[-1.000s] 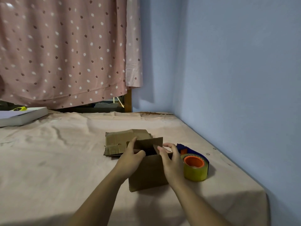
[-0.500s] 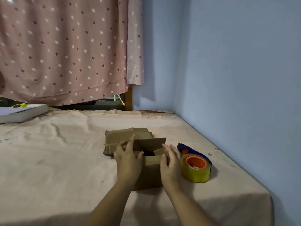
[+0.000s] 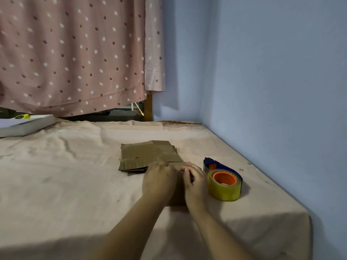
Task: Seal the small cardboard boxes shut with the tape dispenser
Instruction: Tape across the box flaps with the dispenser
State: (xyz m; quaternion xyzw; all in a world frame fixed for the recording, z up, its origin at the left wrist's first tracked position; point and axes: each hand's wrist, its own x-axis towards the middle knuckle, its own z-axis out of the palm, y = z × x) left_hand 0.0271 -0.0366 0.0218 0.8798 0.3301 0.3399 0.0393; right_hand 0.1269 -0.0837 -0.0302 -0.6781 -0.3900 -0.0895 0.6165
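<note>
A small brown cardboard box (image 3: pixel 178 196) stands on the cloth-covered table, its top flaps folded down. My left hand (image 3: pixel 159 182) and my right hand (image 3: pixel 195 182) both press flat on the flaps, side by side, and hide most of the box. Right beside my right hand lies the tape dispenser (image 3: pixel 223 182), blue with an orange core and a roll of clear yellowish tape; neither hand touches it. Behind the box lies a stack of flattened cardboard boxes (image 3: pixel 148 156).
A blue wall (image 3: pixel 272 91) runs close along the table's right edge. A white book (image 3: pixel 24 124) with a yellow object (image 3: pixel 22 116) on it sits at the far left. A dotted pink curtain (image 3: pixel 75 53) hangs behind. The table's right front corner (image 3: pixel 304 214) drops off.
The box's upright flaps have been folded down shut. Both hands moved from the flap edges onto the top and now press on it.
</note>
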